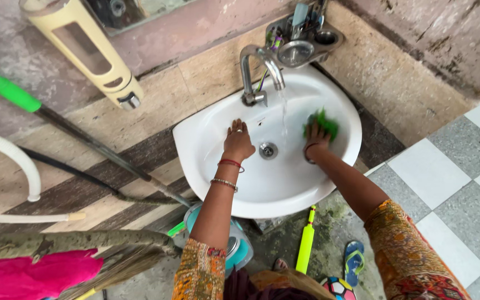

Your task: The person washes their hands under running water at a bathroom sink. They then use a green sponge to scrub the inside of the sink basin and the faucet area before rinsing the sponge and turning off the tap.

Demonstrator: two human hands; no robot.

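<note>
The left hand (238, 141) lies flat inside the white sink (206, 139), palm down, fingers spread open on the left slope of the bowl, holding nothing. The right hand (316, 139) presses a green scrubber (323, 122) against the far right wall of the sink; its fingers are bent over the scrubber and grip it, but the fingertips are hidden under the green fibres. Between the two hands, water runs from the tap (259, 66) down to the drain (268, 150). The stream is thin and hard to make out against the white bowl.

Behind the tap, a metal holder (306, 41) stands on the wall; what it holds is cut off at the top edge. On the far left, a cream dispenser (84, 53) hangs on the wall, its top also cut off. Under the sink, a teal bucket (240, 250) is partly hidden by the left arm. Near it on the floor lie a yellow-green toy bat (306, 244), a blue sandal (354, 261) and a ball (337, 289), the ball cut off at the bottom edge.
</note>
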